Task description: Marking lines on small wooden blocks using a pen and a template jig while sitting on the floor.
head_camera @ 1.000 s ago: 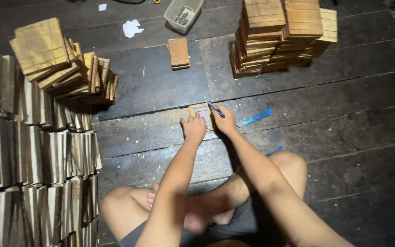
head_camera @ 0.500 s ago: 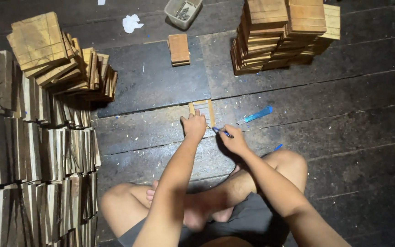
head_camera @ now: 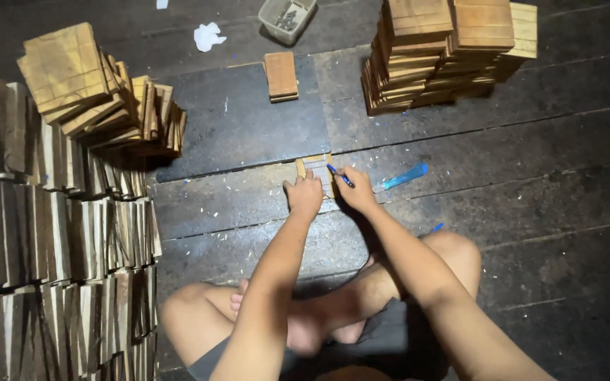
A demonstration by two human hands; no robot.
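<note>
Pressing: left hand (head_camera: 305, 195) flat on wood piece (head_camera: 317, 168) | right hand (head_camera: 354, 189) grip clamped on blue pen (head_camera: 339, 175) | grey tub (head_camera: 287, 19) holds small parts

Pale tan wood piece (head_camera: 317, 169); blue pen (head_camera: 340, 176); dark floorboards (head_camera: 545, 183).

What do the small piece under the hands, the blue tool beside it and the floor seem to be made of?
Small piece: looks like pale, unfinished wood, matching the stacked blocks; the left hand rests on it.
Blue tool: probably plastic, going by its bright, even colour; the right hand holds a blue pen-like thing of unclear material.
Floor: dark, worn wooden planks with visible seams and grain.
</note>
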